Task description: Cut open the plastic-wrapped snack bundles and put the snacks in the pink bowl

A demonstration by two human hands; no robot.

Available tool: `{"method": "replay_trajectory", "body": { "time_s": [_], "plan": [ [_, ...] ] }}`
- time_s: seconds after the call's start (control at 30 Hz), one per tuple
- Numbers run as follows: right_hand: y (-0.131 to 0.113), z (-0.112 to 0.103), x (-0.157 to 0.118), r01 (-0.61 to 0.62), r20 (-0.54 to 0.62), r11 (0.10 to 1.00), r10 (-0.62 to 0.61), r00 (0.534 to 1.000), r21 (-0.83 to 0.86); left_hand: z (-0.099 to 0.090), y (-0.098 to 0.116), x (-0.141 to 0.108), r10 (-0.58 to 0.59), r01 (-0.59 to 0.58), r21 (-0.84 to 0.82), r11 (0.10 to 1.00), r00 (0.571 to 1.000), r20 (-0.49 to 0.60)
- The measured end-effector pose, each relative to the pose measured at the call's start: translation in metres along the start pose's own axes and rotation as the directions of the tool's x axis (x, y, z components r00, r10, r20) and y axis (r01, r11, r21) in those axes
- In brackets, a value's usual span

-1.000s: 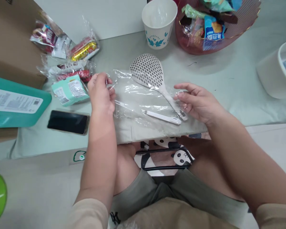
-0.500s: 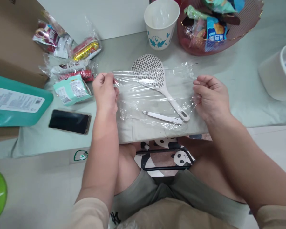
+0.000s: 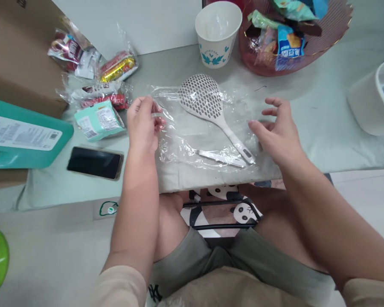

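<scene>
A clear plastic wrap (image 3: 185,136) lies crumpled on the cloth-covered table. My left hand (image 3: 144,121) is closed on its left edge. At the right side of the wrap, my right hand (image 3: 277,128) has its fingers apart and holds nothing. A white slotted ladle (image 3: 201,96) lies between my hands, its handle slanting toward the front edge of the table. Part of the wrap shows around and under it. Nearer the front edge is a slim white tool (image 3: 220,158), with plastic around it; whether it lies under the film is unclear.
At left are a phone (image 3: 95,162), snack packets (image 3: 99,120), a teal container (image 3: 22,136) and a cardboard box (image 3: 19,55). A paper cup (image 3: 216,38) and a pink bowl (image 3: 259,64) of snacks stand at the back, a white bin (image 3: 368,102) at right.
My right hand has let go of the wrap and opened. The film, stretched above the ladle before, has dropped and lies slacker. My left hand has barely moved.
</scene>
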State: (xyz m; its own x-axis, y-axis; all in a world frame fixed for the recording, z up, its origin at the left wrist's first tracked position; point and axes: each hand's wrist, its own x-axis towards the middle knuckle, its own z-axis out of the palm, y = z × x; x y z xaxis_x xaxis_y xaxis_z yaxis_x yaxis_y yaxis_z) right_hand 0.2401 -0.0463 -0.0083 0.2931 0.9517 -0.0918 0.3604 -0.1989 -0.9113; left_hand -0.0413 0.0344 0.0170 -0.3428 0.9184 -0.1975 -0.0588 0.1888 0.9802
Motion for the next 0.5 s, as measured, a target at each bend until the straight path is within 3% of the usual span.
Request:
{"method": "replay_trajectory", "body": {
  "time_s": [0.17,0.27,0.43,0.5],
  "plan": [
    [-0.004,-0.004,-0.001,-0.090,0.014,0.994,0.091,0.996,-0.066,-0.005,-0.003,-0.001,-0.133,0.122,0.068,0.990,0.973,0.188],
    [-0.006,-0.006,0.000,-0.079,-0.010,0.996,0.079,0.997,-0.029,-0.011,-0.009,-0.003,-0.156,0.138,0.085,0.987,0.951,0.268],
    [0.004,-0.014,-0.002,0.030,-0.100,0.999,-0.033,0.994,-0.032,-0.022,-0.022,-0.009,-0.133,0.083,0.140,0.987,0.908,0.396],
    [0.010,-0.019,-0.004,0.065,-0.037,0.998,-0.066,0.997,-0.022,-0.024,-0.027,-0.010,-0.085,0.025,0.150,0.988,0.909,0.408]
  ]
}}
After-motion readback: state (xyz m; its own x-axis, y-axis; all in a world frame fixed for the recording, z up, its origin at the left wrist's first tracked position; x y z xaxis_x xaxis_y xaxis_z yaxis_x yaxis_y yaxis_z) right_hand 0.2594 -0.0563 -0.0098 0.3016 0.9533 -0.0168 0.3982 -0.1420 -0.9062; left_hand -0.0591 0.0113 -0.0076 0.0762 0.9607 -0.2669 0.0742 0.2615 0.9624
